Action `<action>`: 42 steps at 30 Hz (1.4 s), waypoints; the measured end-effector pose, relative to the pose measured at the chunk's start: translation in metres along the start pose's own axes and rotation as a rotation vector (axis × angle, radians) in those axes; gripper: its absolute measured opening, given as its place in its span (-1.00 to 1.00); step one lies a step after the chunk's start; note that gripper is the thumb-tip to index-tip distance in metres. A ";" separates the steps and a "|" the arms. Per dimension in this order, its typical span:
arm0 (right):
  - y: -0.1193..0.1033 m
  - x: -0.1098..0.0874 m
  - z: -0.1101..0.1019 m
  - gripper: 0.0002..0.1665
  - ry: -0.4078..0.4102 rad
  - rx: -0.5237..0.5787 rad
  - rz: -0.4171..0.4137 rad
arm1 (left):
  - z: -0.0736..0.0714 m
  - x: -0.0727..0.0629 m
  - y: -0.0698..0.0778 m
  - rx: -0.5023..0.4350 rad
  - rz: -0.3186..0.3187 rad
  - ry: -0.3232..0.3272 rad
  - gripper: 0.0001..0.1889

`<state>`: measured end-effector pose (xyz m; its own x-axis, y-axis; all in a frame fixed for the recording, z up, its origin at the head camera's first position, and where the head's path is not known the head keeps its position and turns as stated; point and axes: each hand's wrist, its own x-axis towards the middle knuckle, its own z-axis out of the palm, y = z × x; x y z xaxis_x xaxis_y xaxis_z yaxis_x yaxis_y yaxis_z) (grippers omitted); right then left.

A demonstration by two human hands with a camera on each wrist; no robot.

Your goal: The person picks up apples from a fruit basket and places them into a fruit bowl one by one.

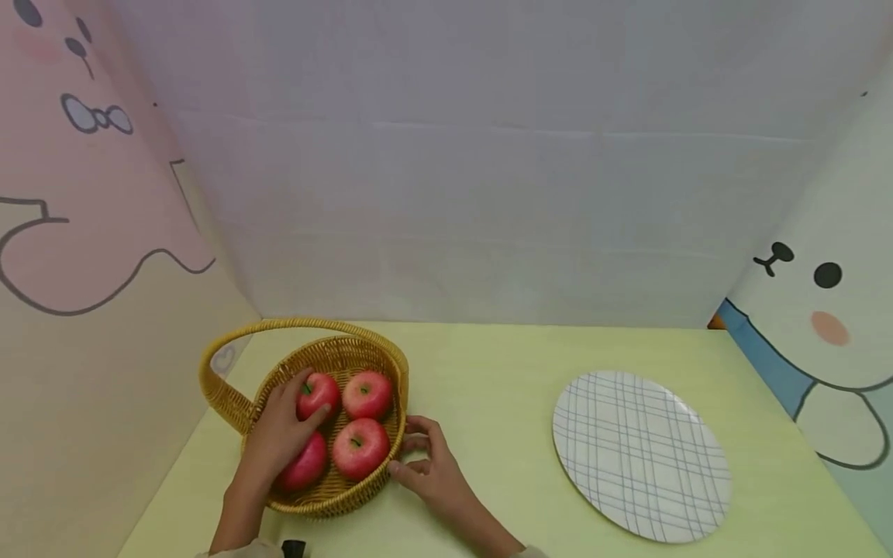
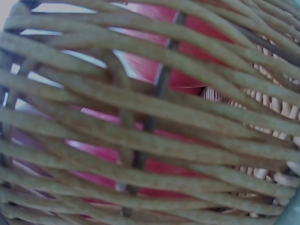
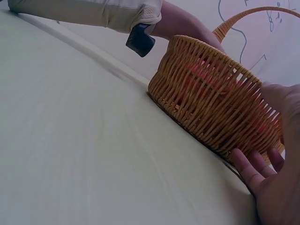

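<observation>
A woven wicker basket (image 1: 333, 508) with an arched handle (image 1: 296, 324) stands at the left of the table and contains several red apples. My left hand (image 1: 277, 434) reaches into it; thumb and fingers grip the upper-left apple (image 1: 322, 394). Below that hand lies a partly covered apple (image 1: 305, 465). Two others, an upper-right apple (image 1: 367, 394) and a lower-right apple (image 1: 360, 449), sit uncovered. At the basket's right side, my right hand (image 1: 438, 474) holds the wall, thumb by the rim and fingers lower down in the right wrist view. Basket weave (image 2: 154, 112) fills the left wrist view, with red apple behind it.
A white plate (image 1: 642, 457) with blue checked lines lies on the right of the pale yellow table (image 1: 488, 372). A white cloth wall (image 1: 488, 217) rises at the back, with cartoon-printed panels on both sides. A dark wrist device (image 3: 140, 40) shows on the left sleeve.
</observation>
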<state>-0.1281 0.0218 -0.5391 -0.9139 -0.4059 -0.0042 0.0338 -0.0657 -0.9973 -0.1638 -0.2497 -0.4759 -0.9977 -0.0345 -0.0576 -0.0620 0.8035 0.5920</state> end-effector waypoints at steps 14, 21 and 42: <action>0.003 -0.018 0.008 -0.33 -0.014 0.058 0.030 | 0.002 -0.019 -0.004 -0.014 -0.037 -0.023 -0.14; -0.001 -0.009 0.004 -0.37 0.029 0.058 -0.010 | -0.003 -0.012 0.005 0.001 0.010 0.006 -0.16; -0.012 0.019 0.011 -0.42 0.185 0.050 -0.015 | -0.010 -0.001 0.010 0.009 0.032 0.039 -0.17</action>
<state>-0.1415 0.0050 -0.5262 -0.9730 -0.2306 -0.0069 0.0349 -0.1175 -0.9925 -0.1642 -0.2473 -0.4622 -0.9995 -0.0317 -0.0072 -0.0299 0.8098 0.5859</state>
